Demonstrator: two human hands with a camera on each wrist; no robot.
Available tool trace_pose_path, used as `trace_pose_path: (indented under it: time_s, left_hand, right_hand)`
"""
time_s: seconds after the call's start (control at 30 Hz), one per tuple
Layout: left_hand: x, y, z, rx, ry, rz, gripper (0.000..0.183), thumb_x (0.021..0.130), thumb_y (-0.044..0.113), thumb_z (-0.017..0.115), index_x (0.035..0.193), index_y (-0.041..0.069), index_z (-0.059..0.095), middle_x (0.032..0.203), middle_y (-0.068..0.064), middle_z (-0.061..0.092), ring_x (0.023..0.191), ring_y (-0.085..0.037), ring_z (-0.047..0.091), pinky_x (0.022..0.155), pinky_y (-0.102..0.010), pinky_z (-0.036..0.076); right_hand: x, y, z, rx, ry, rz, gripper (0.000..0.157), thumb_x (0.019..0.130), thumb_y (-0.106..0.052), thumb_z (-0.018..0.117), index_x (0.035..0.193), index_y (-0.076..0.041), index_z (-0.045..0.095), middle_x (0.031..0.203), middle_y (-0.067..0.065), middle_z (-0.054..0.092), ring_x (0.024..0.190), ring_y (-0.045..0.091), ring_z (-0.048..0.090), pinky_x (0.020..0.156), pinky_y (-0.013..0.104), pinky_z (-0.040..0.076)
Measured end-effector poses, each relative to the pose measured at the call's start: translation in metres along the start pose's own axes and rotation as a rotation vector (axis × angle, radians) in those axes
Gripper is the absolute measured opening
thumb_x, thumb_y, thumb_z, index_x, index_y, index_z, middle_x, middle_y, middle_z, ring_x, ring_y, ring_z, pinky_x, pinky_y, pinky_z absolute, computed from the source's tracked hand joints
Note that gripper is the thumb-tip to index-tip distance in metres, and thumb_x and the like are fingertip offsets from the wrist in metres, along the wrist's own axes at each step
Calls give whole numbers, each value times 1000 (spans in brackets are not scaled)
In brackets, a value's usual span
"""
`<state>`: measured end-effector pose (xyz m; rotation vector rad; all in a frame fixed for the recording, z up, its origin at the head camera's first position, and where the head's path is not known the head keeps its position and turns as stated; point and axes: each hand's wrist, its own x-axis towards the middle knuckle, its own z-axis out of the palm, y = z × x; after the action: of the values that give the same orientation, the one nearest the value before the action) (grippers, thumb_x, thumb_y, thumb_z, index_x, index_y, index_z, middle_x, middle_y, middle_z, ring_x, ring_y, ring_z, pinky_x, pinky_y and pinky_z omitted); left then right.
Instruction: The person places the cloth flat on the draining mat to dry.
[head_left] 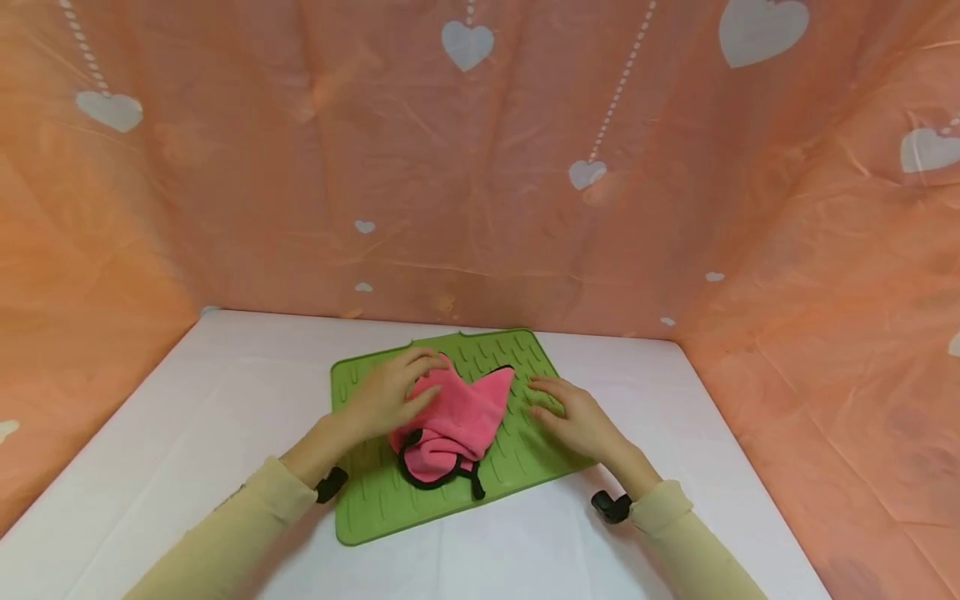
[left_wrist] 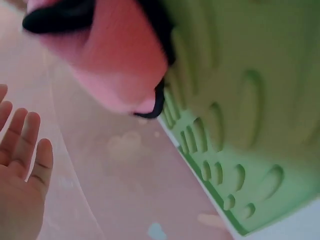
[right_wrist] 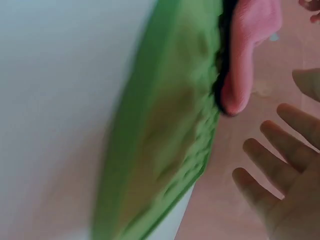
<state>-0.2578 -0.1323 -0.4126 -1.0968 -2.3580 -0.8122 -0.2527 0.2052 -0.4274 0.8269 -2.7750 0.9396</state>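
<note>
On the green ridged mat point(head_left: 521, 454), probably there to protect the table point(head_left: 637, 371), a black-trimmed pink cloth point(head_left: 468, 408) sits bunched; left hand point(head_left: 386, 396) and right hand point(head_left: 583, 423) bracket it, each grip loosely spread, holding nothing.

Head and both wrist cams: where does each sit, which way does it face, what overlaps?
Head: on the person's head, facing forward and down at the pink cloth on the green mat, orange backdrop behind; left hand, right hand and both sleeves show.
Left wrist: on the left wrist, facing past the palm at cloth and mat; left palm and fingers show at left.
Right wrist: on the right wrist, facing along the mat's edge; right hand shows lower right.
Shared: both wrist views catch cloth, mat and backdrop.
</note>
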Motion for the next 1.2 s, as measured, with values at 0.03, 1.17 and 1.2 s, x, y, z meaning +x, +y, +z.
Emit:
trace_pose_path:
  time_s: [0.03, 1.17, 1.2]
  left_hand:
    - [1, -4, -1, -15, 23, -37, 29, 96, 8, 72, 125, 4, 69, 125, -8, 64, 100, -26, 66, 83, -42, 57]
    - [-12, -46, 10, -194, -304, -426, 28, 99, 6, 68, 126, -3, 67, 98, -6, 70, 89, -17, 65, 79, -36, 54]
    - [-12, -46, 9, -204, -299, -429, 28, 99, 5, 67, 126, -3, 67, 97, -6, 70, 88, -17, 64, 78, -35, 54]
  right_hand:
    - [5, -3, 2, 19, 13, 5, 43, 100, -19, 70, 140, -3, 64, 149, 15, 57, 142, 38, 49, 115, 57, 39]
    - [61, -7, 51, -3, -31, 99, 26, 98, -5, 67, 122, 2, 72, 115, 18, 67, 111, 36, 64, 99, 51, 51]
    - [61, -7, 51, 6, -19, 104, 25, 98, -5, 67, 121, 2, 72, 115, 19, 67, 112, 36, 65, 99, 51, 51]
